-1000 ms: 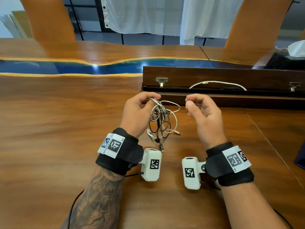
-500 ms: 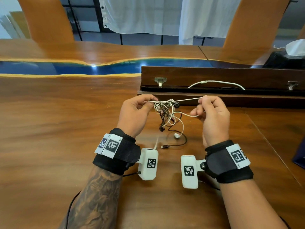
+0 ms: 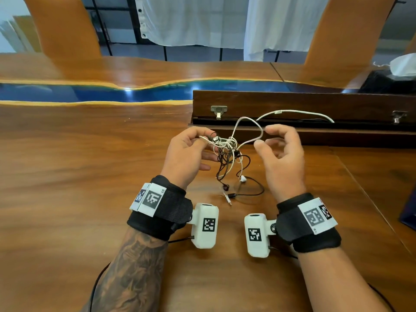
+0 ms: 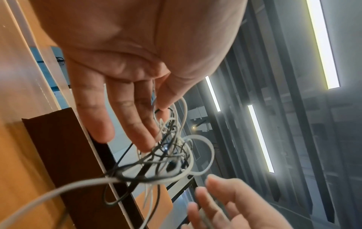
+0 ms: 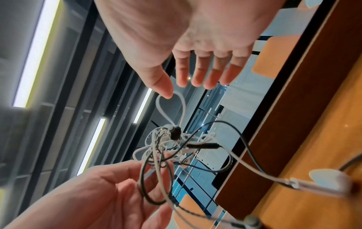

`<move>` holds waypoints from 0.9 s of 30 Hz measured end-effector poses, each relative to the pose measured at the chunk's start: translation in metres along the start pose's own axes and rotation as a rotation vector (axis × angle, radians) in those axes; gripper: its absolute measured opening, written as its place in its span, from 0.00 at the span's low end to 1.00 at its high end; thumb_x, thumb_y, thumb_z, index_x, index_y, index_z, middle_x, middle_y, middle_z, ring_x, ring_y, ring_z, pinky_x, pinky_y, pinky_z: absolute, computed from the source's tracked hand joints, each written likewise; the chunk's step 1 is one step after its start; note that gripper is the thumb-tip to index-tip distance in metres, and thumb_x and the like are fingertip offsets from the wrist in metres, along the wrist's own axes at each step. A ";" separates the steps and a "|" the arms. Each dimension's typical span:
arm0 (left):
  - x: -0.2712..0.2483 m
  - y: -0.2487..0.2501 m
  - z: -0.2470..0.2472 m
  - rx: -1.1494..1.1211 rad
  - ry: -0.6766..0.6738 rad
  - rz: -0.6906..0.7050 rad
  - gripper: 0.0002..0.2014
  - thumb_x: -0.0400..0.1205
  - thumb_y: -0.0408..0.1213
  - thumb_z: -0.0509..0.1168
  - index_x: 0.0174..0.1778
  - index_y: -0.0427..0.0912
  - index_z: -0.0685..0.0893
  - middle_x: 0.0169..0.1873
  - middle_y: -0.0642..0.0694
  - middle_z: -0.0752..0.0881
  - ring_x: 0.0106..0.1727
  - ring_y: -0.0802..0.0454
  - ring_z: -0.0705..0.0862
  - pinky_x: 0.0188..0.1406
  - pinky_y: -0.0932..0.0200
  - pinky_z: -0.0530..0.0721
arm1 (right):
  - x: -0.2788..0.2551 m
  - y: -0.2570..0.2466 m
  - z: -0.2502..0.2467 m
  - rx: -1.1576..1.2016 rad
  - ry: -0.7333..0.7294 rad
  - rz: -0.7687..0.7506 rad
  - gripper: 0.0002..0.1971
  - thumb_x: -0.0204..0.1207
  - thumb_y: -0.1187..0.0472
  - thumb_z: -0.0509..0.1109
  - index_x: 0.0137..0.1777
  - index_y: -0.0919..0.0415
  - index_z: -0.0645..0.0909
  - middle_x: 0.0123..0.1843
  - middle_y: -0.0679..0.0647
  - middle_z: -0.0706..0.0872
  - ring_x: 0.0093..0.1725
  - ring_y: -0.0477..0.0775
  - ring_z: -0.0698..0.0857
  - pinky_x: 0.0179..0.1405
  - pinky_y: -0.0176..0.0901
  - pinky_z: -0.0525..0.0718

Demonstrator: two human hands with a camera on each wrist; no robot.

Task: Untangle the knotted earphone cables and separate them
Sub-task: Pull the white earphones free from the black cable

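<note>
A tangle of white and dark earphone cables (image 3: pixel 226 146) hangs above the wooden table (image 3: pixel 67 176) between my hands. My left hand (image 3: pixel 203 138) pinches a white strand at the knot's left side between thumb and forefinger (image 4: pixel 158 106), its other fingers straight. A white loop (image 3: pixel 247 122) rises from the knot toward my right hand (image 3: pixel 263 137). That hand has straight, spread fingers, and its thumb tip just touches the loop (image 5: pixel 166 96). A white earbud (image 3: pixel 242 178), a dark earbud (image 3: pixel 225 187) and a black plug (image 3: pixel 231 195) trail down onto the table.
A long dark wooden box (image 3: pixel 292 102) with metal latches lies just behind the hands, and a separate white cable (image 3: pixel 299 112) lies across it. A blue resin strip (image 3: pixel 90 93) crosses the table farther back. A dark blue object (image 3: pixel 409 212) sits at the right edge.
My right hand has let go of the taut white strand and spread its fingers. The strand has slackened into a raised loop. My left hand keeps its pinch.
</note>
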State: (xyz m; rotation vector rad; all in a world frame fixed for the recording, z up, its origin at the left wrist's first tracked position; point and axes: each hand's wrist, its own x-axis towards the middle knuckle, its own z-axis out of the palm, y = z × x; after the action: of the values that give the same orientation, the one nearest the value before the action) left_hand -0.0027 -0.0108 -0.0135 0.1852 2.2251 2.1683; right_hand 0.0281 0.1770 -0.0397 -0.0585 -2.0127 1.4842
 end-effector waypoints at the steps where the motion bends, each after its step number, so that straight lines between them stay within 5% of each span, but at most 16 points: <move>1: 0.000 0.000 0.001 0.000 0.003 0.004 0.13 0.89 0.28 0.56 0.53 0.43 0.86 0.41 0.40 0.90 0.35 0.50 0.89 0.31 0.55 0.84 | 0.001 -0.002 -0.001 0.004 0.015 -0.046 0.09 0.79 0.61 0.74 0.51 0.44 0.81 0.54 0.51 0.84 0.51 0.47 0.83 0.50 0.37 0.81; 6: -0.001 0.001 0.003 -0.028 0.016 0.012 0.13 0.89 0.27 0.55 0.55 0.38 0.85 0.36 0.44 0.89 0.32 0.52 0.89 0.30 0.54 0.84 | -0.002 -0.004 0.002 0.044 -0.249 0.064 0.07 0.84 0.57 0.70 0.44 0.52 0.86 0.35 0.41 0.85 0.35 0.36 0.80 0.38 0.28 0.79; 12: -0.002 0.001 0.004 -0.051 0.023 0.001 0.12 0.90 0.29 0.55 0.56 0.38 0.85 0.43 0.34 0.90 0.33 0.49 0.89 0.28 0.55 0.85 | -0.005 -0.002 0.005 0.129 -0.426 0.155 0.05 0.84 0.62 0.71 0.53 0.51 0.86 0.41 0.47 0.92 0.42 0.42 0.89 0.40 0.31 0.83; 17: -0.001 0.001 0.005 -0.032 0.038 -0.032 0.09 0.90 0.32 0.58 0.57 0.38 0.84 0.36 0.41 0.89 0.31 0.50 0.89 0.27 0.56 0.83 | -0.003 -0.003 0.006 0.193 -0.247 0.077 0.05 0.80 0.62 0.76 0.52 0.52 0.85 0.47 0.54 0.91 0.47 0.55 0.90 0.44 0.42 0.87; 21: -0.001 0.000 0.006 -0.005 0.042 -0.032 0.09 0.90 0.33 0.58 0.56 0.36 0.83 0.34 0.43 0.89 0.31 0.51 0.89 0.29 0.55 0.83 | -0.003 -0.007 0.001 0.236 -0.226 -0.001 0.10 0.78 0.65 0.78 0.53 0.49 0.87 0.44 0.43 0.88 0.46 0.43 0.86 0.48 0.39 0.85; 27: -0.004 0.002 0.007 -0.055 0.016 -0.005 0.09 0.90 0.33 0.59 0.56 0.34 0.84 0.39 0.38 0.90 0.35 0.48 0.91 0.31 0.54 0.88 | -0.005 -0.004 0.004 0.125 -0.376 -0.003 0.13 0.79 0.65 0.77 0.58 0.48 0.90 0.59 0.50 0.84 0.52 0.49 0.87 0.55 0.48 0.89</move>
State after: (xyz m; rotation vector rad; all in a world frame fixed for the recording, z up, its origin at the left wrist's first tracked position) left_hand 0.0019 -0.0041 -0.0117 0.1604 2.1685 2.2335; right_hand 0.0309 0.1700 -0.0391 0.2968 -2.1978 1.7159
